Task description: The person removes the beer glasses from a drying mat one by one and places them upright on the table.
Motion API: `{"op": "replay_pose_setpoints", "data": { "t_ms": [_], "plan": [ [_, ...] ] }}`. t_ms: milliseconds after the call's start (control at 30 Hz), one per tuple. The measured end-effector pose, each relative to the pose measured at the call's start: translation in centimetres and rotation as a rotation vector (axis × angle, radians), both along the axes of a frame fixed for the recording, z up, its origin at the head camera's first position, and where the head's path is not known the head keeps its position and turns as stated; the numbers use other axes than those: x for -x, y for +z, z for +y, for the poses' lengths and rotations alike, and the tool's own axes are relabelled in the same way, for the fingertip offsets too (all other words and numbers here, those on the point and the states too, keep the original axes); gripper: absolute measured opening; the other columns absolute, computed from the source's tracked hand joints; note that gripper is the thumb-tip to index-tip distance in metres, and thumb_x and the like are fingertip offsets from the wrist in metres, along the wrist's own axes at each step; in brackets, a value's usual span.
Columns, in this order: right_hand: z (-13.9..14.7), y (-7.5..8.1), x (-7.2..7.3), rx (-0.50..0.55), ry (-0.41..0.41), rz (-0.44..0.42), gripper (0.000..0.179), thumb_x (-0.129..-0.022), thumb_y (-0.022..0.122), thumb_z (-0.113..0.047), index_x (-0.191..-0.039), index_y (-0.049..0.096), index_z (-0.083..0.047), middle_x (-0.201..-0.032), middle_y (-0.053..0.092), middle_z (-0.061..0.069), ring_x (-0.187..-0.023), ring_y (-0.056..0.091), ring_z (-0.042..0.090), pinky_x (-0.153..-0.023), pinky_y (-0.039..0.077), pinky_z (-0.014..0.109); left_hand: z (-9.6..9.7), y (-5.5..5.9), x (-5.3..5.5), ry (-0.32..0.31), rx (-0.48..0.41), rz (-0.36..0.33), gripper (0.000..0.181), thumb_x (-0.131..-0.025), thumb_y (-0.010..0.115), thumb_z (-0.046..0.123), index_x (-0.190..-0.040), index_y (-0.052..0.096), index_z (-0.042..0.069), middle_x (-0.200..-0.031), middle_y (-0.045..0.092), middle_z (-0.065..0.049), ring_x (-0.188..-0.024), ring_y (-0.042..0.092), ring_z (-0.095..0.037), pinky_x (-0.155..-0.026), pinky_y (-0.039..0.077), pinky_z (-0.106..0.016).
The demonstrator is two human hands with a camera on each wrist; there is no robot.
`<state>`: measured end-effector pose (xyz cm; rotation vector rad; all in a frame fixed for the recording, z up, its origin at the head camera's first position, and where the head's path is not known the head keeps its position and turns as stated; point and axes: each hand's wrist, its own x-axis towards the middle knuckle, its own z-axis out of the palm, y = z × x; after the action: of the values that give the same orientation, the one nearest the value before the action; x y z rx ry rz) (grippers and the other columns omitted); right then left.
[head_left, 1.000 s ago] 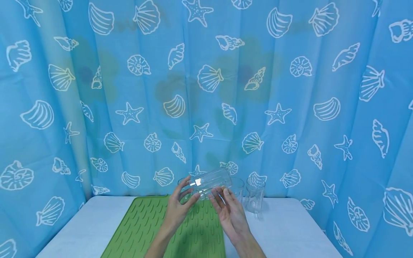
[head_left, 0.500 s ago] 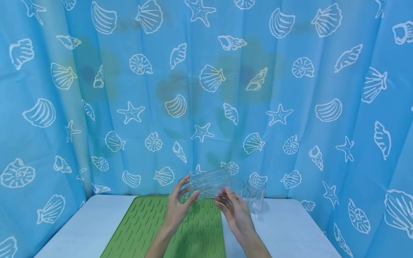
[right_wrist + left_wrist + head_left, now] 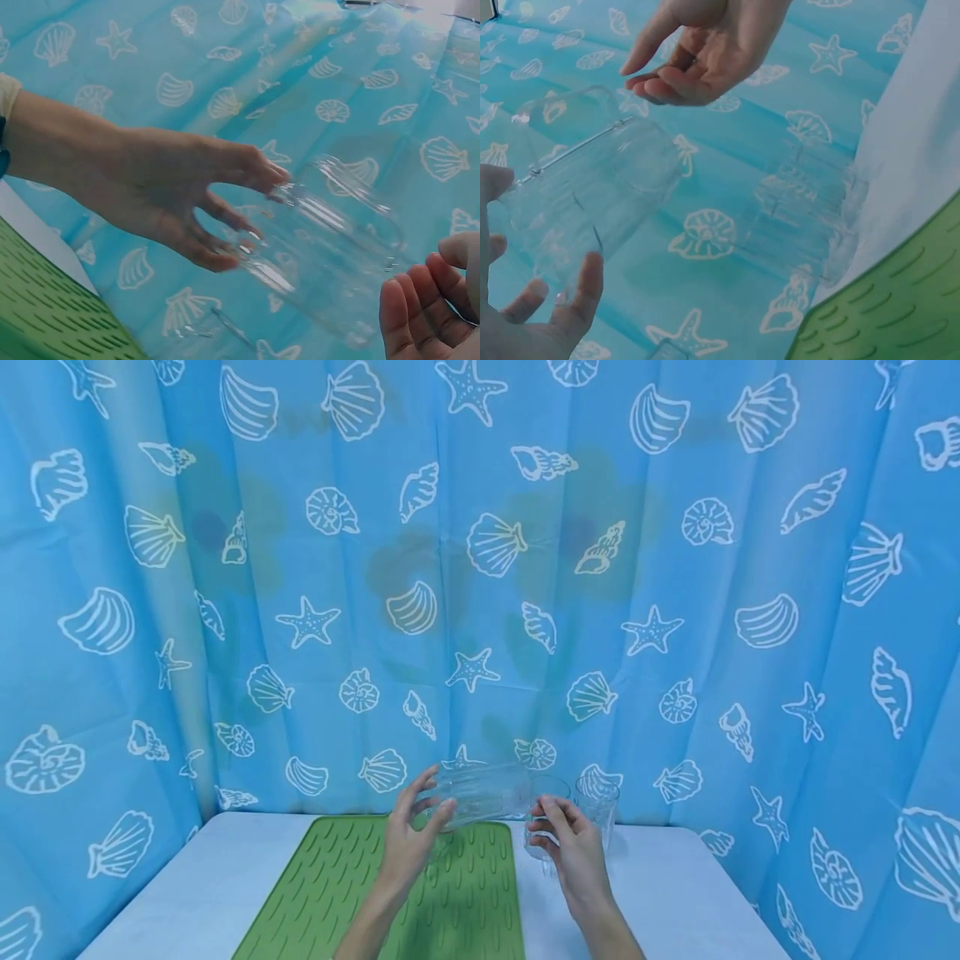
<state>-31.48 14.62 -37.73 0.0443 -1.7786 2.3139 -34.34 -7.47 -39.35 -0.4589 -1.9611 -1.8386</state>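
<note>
A clear drinking glass [image 3: 487, 789] is in the air above the far part of the green mat, lying almost on its side. My left hand [image 3: 408, 839] grips one end of it between thumb and fingers, also plain in the right wrist view, where the glass [image 3: 322, 255] looks blurred. Close to the other end, my right hand [image 3: 576, 852] is apart from the glass, its fingers loosely bent around nothing. Behind the right hand stand two upright glasses, one partly covered by the fingers and another glass [image 3: 597, 797] farther right.
A ridged green mat [image 3: 337, 893] covers the left middle of the white table [image 3: 645, 902]. Another clear glass [image 3: 438, 852] stands at the mat's far side, mostly hidden by my left hand. A blue shell-patterned curtain [image 3: 480, 610] hangs behind and at both sides.
My right hand has come off the glass and moved right, in front of a standing glass. In my left hand the glass has tipped closer to level, its far end dropping a little.
</note>
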Motion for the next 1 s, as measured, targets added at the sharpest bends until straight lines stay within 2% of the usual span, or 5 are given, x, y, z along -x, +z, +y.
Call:
{"op": "replay_pose_setpoints", "data": {
  "t_ms": [167, 300, 433, 733, 1000],
  "plan": [
    [0.8, 0.3, 0.0, -0.082, -0.029, 0.008, 0.047, -0.093, 0.065, -0.044, -0.117, 0.061, -0.004, -0.1, 0.065, 0.0, -0.086, 0.064, 0.014, -0.074, 0.06, 0.027, 0.0, 0.1, 0.1, -0.011, -0.007, -0.04, 0.049, -0.093, 0.067, 0.032, -0.139, 0.051, 0.039, -0.133, 0.048, -0.011, -0.112, 0.056, -0.026, -0.074, 0.059, -0.033],
    [1.0, 0.7, -0.1, -0.114, -0.029, 0.006, 0.047, -0.092, 0.067, -0.042, -0.119, 0.061, -0.004, -0.1, 0.065, 0.0, -0.086, 0.065, 0.015, -0.074, 0.06, 0.027, 0.0, 0.1, 0.1, -0.018, -0.008, -0.061, 0.05, -0.093, 0.066, 0.033, -0.141, 0.051, 0.032, -0.13, 0.048, -0.012, -0.111, 0.055, -0.026, -0.07, 0.06, -0.037],
    [0.9, 0.9, -0.3, -0.162, -0.022, 0.028, 0.049, -0.089, 0.071, -0.042, -0.118, 0.063, -0.004, -0.1, 0.066, 0.002, -0.085, 0.065, 0.015, -0.072, 0.06, 0.028, 0.0, 0.1, 0.1, -0.012, 0.002, -0.072, 0.048, -0.094, 0.065, 0.034, -0.14, 0.052, 0.033, -0.13, 0.048, -0.011, -0.11, 0.055, -0.025, -0.07, 0.059, -0.041],
    [-0.1, 1.2, -1.1, -0.46, -0.018, 0.249, 0.027, -0.091, 0.071, -0.028, -0.11, 0.07, -0.009, -0.106, 0.07, 0.008, -0.089, 0.066, 0.011, -0.075, 0.06, 0.024, 0.1, -0.3, 0.2, 0.004, 0.053, -0.067, 0.043, -0.093, 0.065, 0.036, -0.135, 0.055, 0.039, -0.13, 0.05, -0.013, -0.109, 0.055, -0.026, -0.067, 0.054, -0.033],
    [-0.8, 1.0, -1.8, -0.617, 0.056, 0.338, 0.023, -0.091, 0.071, -0.028, -0.108, 0.073, -0.013, -0.1, 0.073, 0.0, -0.088, 0.067, 0.006, -0.082, 0.057, 0.022, 0.2, -0.5, 0.1, 0.047, 0.137, -0.051, 0.046, -0.092, 0.067, 0.035, -0.137, 0.056, 0.034, -0.129, 0.052, -0.012, -0.101, 0.054, -0.018, -0.073, 0.048, -0.03]
  ]
}}
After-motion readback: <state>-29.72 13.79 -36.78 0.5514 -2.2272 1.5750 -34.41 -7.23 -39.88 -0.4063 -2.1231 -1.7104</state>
